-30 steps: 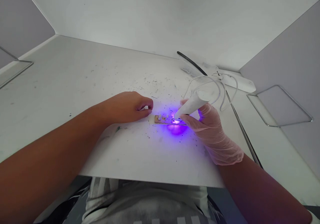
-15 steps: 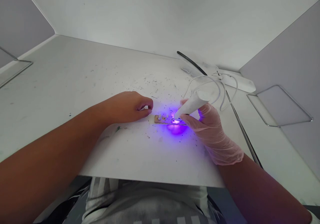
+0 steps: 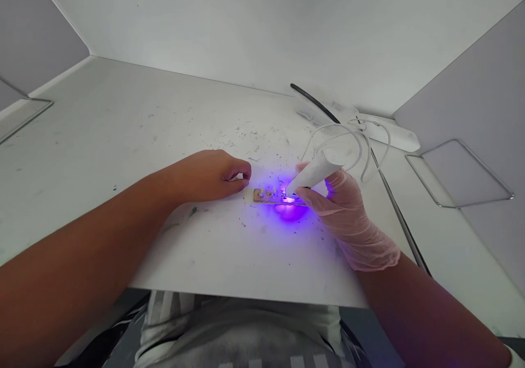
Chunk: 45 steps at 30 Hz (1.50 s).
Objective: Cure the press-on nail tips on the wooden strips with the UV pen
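A white wand lamp (image 3: pixel 314 172), clasped in the pink-gloved right hand (image 3: pixel 343 206), glows violet over a small strip (image 3: pixel 262 196) on the worktop (image 3: pixel 241 258), partly hiding it. The bare left hand (image 3: pixel 213 175) curls closed just beside the strip's left end. Dark specks (image 3: pixel 246 135) are scattered behind; farther right, a white cable (image 3: pixel 361 148) loops near a black curved band (image 3: pixel 315 103).

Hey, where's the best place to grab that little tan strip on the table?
Probably by its left end, pinched front to back, coming from the left. The narrow strip lies lengthwise left to right, and that end is exposed, while the gloved right hand and white lamp hide the other.
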Available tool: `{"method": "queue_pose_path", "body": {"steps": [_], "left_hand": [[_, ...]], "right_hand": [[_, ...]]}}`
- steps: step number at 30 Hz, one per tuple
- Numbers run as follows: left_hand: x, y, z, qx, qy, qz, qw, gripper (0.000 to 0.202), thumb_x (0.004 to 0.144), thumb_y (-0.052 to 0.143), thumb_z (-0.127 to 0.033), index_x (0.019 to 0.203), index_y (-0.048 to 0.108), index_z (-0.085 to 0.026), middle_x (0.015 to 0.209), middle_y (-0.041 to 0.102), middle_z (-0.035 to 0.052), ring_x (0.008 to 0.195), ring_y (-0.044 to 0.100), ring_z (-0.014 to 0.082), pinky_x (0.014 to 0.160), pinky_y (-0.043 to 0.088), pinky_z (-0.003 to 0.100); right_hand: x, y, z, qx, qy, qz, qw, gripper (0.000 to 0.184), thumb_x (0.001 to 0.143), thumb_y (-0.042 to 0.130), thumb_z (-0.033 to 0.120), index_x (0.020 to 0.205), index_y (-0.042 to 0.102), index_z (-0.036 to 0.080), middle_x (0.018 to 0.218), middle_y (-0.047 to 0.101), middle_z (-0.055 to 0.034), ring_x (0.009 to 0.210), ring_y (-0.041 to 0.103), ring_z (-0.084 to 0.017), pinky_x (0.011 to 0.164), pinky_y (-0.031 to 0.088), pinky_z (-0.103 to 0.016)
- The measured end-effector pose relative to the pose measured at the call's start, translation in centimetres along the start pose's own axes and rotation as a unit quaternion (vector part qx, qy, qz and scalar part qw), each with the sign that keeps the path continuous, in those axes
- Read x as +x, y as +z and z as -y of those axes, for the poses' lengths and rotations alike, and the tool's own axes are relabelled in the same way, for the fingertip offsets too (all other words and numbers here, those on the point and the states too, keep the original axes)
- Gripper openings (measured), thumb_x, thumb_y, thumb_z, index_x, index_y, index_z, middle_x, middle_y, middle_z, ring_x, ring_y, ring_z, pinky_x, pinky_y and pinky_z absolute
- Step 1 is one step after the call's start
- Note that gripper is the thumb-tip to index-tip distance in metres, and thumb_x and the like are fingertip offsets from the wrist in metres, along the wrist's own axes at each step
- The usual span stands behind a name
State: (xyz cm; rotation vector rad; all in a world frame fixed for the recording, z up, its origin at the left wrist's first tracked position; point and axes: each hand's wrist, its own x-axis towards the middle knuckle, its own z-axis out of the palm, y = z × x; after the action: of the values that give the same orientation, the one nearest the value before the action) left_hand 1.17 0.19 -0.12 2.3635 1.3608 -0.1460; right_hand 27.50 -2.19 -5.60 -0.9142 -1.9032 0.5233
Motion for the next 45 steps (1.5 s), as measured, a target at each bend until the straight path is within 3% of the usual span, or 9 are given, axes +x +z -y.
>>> {"method": "queue_pose_path", "body": {"steps": [45], "left_hand": [[0.02,0.15,0.05,0.003,-0.001,0.001,1.0,0.025,0.09,0.047,-0.036,0.097,0.068,-0.027,0.065,0.059,-0.002,0.06,0.051,0.0141,0.058,0.033,0.028]], "right_hand": [[0.11,0.08,0.01,0.011,-0.017,-0.002,1.0,0.013,0.083,0.069,0.024,0.095,0.066,0.029,0.08,0.061,0.0016,0.076,0.06,-0.018,0.07,0.051,-0.037]]}}
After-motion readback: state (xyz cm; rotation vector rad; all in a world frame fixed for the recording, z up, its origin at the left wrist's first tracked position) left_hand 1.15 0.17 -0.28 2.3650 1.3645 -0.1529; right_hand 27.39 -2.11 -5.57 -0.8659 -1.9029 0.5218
